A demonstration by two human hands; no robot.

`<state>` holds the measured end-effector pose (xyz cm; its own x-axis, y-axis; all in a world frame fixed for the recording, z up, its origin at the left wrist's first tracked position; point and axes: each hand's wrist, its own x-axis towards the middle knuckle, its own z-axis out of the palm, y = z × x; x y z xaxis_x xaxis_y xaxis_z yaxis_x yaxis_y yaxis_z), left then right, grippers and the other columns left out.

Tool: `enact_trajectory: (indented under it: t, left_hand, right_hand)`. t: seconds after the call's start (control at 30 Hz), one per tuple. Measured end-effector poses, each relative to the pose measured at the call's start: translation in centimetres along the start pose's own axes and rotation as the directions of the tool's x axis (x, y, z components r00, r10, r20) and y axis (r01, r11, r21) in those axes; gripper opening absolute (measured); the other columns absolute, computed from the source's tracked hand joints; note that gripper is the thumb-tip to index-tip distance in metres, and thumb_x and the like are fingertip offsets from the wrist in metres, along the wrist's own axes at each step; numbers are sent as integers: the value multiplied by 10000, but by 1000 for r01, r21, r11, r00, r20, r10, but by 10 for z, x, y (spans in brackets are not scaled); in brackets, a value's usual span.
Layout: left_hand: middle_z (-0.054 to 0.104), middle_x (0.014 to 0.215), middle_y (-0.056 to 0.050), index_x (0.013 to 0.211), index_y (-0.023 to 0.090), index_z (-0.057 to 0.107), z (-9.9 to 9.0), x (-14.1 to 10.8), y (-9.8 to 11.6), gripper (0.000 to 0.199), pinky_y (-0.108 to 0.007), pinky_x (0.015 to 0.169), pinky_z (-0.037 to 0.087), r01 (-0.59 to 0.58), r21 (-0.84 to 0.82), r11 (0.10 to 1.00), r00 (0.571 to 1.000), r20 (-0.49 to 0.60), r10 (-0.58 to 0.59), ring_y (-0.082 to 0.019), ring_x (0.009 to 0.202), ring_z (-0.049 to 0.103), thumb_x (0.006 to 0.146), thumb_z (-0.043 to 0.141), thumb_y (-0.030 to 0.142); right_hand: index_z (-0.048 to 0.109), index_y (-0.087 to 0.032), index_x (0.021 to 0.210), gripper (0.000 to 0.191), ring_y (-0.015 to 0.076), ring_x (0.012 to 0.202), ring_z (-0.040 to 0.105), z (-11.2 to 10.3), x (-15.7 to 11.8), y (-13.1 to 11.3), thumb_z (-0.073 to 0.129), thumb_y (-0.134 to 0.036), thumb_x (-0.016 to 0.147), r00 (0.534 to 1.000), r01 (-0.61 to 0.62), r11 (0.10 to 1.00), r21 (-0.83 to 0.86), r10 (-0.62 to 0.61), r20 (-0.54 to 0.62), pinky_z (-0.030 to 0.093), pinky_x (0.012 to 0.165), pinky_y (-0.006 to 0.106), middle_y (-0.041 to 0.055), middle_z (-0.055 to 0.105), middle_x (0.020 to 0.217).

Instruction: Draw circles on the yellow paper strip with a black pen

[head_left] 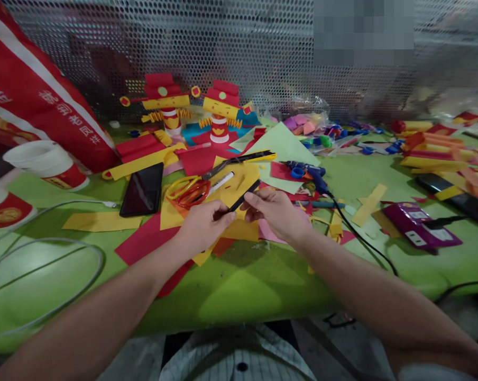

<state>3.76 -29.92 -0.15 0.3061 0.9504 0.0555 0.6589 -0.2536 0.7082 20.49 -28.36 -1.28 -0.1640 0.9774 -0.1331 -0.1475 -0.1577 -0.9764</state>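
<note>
My left hand [203, 225] and my right hand [276, 211] meet over a pile of yellow and red paper sheets [223, 196] on the green table [242, 291]. Between the fingertips of both hands I hold a thin black strip [245, 194] that slants up to the right. Just beyond my left hand lie scissors with red and yellow handles [189, 190] and a white marker [221, 182]. A black and yellow utility knife [250, 157] lies farther back.
A dark phone [143, 197] lies to the left. A blue glue gun [308, 173] with a black cord sits right of my hands. Two red and yellow paper figures [191, 108] stand at the back. Paper cups [48, 164] are far left, a purple box [419, 225] to the right.
</note>
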Motion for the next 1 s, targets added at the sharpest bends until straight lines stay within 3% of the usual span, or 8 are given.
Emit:
enact_trajectory:
  t: [0.2,0.4,0.63,1.0]
  left_hand:
    - [580,581,15,668,175,550,6,0,0,192,-235,505,329,-31,198,980,997,-65,44,-114,519,495,783,495,319]
    - [602,606,4,651,174,525,11,-2,2,191,-239,512,318,-40,289,957,993,-97,71,-117,533,507,798,492,292]
    - [635,649,-14,675,172,539,12,-2,4,191,-252,506,305,-13,392,920,993,-107,59,-139,560,536,811,496,299]
    - [648,703,-63,778,162,590,16,-4,7,213,-294,569,388,13,638,770,991,-113,76,-215,693,614,858,435,284]
  right_hand:
    - [586,-148,545,371,64,388,514,2,-2,-3,733,-488,570,1000,-2,985,-170,0,-9,417,407,202,-14,579,477]
    - [518,-166,533,304,60,364,494,3,0,0,672,-372,694,999,10,985,-175,-17,-41,398,391,197,-41,539,436]
    - [483,-178,552,307,48,365,459,9,-1,2,678,-366,697,994,60,977,-206,-78,-80,366,389,191,-70,497,435]
    - [440,-189,533,293,40,347,382,14,-2,1,579,-212,790,980,90,944,-316,-141,-141,294,376,187,-87,423,389]
